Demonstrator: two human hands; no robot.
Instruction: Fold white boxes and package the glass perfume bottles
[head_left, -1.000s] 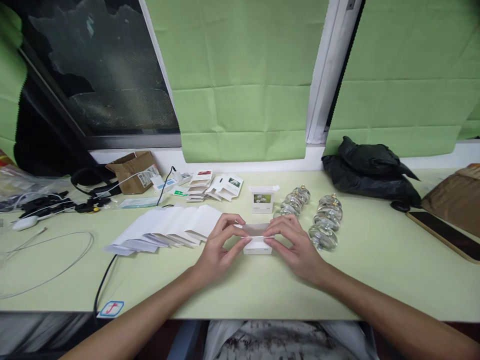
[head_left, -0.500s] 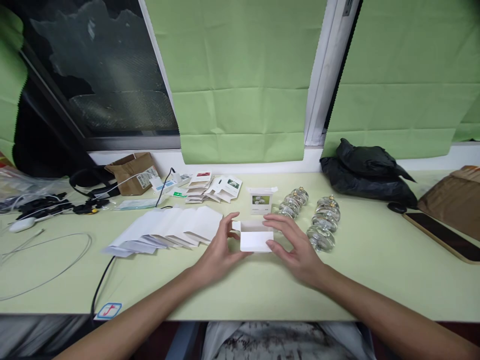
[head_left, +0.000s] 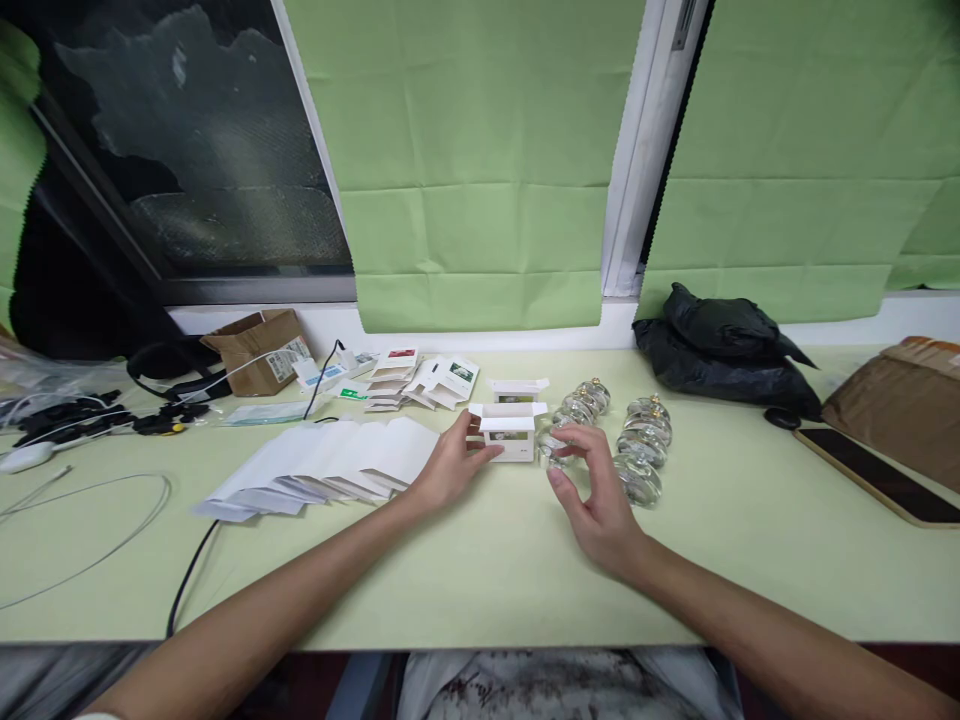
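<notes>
A small white cardboard box (head_left: pixel 511 450) with a picture on its front stands upright on the table, its top flaps spread open. My left hand (head_left: pixel 450 465) grips it at its left side, fingers behind and thumb in front. Directly behind stands a similar open white box (head_left: pixel 519 386), mostly hidden. To the right my right hand (head_left: pixel 604 515) is held apart from the box, its fingers curved and open with nothing in them. Beyond those fingers lie two rows of round clear glass pieces with gold-coloured tips, a left row (head_left: pixel 585 400) and a right row (head_left: pixel 646 430).
White folded cartons (head_left: pixel 322 460) are fanned out left of my left hand. Behind them lie printed flat cartons (head_left: pixel 442 380) and a brown cardboard box (head_left: pixel 262 355). Cables (head_left: pixel 82 415) cover the far left. A black plastic bag (head_left: pixel 727 350) and a phone (head_left: pixel 885 475) are at right.
The white box has gone from tilted between both hands to upright on the table, farther forward, in front of the other box. My right hand has let go and moved right.
</notes>
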